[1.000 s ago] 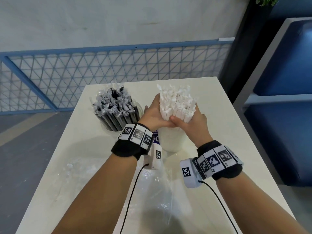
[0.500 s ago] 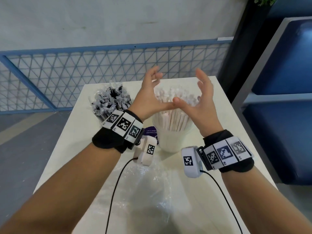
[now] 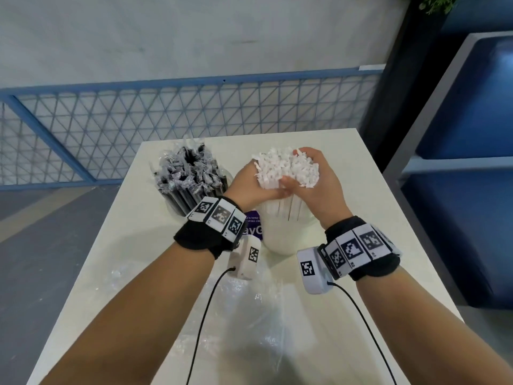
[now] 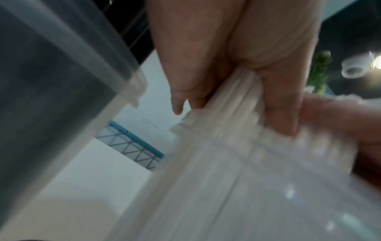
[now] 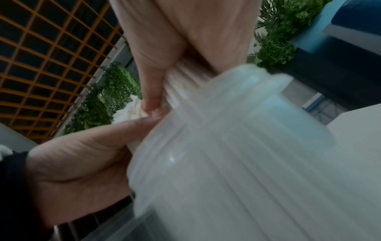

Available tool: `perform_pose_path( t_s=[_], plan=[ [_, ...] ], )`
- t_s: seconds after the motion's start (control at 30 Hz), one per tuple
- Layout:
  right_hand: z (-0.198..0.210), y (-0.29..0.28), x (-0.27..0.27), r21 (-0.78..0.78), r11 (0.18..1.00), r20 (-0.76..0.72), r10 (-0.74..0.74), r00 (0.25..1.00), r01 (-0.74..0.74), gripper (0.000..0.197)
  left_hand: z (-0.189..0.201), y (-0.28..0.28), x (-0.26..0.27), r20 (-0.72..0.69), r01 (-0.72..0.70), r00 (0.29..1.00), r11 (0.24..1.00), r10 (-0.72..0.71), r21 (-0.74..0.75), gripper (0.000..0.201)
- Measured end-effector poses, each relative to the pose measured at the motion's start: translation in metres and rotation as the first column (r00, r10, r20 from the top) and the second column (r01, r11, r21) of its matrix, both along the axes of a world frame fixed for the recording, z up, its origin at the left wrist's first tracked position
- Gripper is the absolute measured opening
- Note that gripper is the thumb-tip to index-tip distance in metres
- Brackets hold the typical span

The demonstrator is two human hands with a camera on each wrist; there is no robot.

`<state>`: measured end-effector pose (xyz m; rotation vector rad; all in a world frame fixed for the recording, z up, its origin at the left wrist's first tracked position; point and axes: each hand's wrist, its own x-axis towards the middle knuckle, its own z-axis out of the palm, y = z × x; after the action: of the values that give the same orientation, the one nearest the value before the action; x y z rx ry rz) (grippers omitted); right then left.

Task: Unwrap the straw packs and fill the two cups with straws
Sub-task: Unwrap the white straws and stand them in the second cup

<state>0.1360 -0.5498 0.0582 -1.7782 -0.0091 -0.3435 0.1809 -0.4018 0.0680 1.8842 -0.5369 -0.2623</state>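
A bundle of white paper-wrapped straws [image 3: 286, 168] stands in the clear right cup [image 3: 280, 234] at the middle of the table. My left hand [image 3: 249, 182] grips the bundle from the left and my right hand [image 3: 319, 187] from the right, fingers curled round its upper part, thumbs meeting in front. In the left wrist view my left hand [image 4: 226, 65] squeezes the straws [image 4: 230, 106]. The right wrist view shows my right hand [image 5: 160, 68] above the cup [image 5: 247, 154]. Black straws in clear wrappers [image 3: 188, 173] fill the left cup [image 3: 173, 208].
Crumpled clear plastic wrap [image 3: 249, 315] lies on the white table [image 3: 361, 190] near me, under my forearms. A blue mesh railing [image 3: 111, 129] runs behind the table's far edge. A blue bench [image 3: 472, 134] stands close on the right.
Half a second ago both hands were raised open above the white straws. They have come down and closed round the bundle again, as they held it one second ago.
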Motion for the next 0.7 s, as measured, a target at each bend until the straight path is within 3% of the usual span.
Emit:
perform_pose_path(
  t_s=[0.1,0.23,0.33,0.53,0.63,0.7],
  plan=[
    [0.014,-0.003,0.002,0.011,0.999,0.117,-0.044,0.992,0.043,0.044,0.016,-0.003,0.002,0.031,-0.084,0.996,0.989,0.088,-0.121,0.057],
    [0.034,-0.005,0.003,0.02,0.999,0.209,-0.051,0.977,0.047,0.043,0.035,-0.006,0.001,0.011,-0.148,0.988,0.955,0.156,-0.255,0.063],
    [0.034,-0.008,0.001,-0.017,0.998,0.202,-0.055,0.978,0.06,0.052,0.036,-0.004,0.001,0.038,-0.169,0.983,0.962,0.181,-0.216,0.07],
    [0.013,-0.021,-0.016,0.031,0.998,-0.011,-0.05,0.999,0.051,0.09,0.01,0.014,-0.006,-0.044,-0.129,0.991,0.991,0.128,-0.023,0.122],
    [0.003,-0.022,-0.016,0.004,0.995,-0.144,0.095,0.985,-0.095,0.11,0.003,0.013,-0.008,-0.083,-0.057,0.995,0.995,0.063,0.078,0.107],
    [-0.002,-0.015,-0.012,-0.047,0.989,-0.128,0.131,0.983,-0.137,0.1,0.001,0.006,-0.011,-0.059,-0.062,0.996,0.996,0.065,0.062,0.083]
  ],
)
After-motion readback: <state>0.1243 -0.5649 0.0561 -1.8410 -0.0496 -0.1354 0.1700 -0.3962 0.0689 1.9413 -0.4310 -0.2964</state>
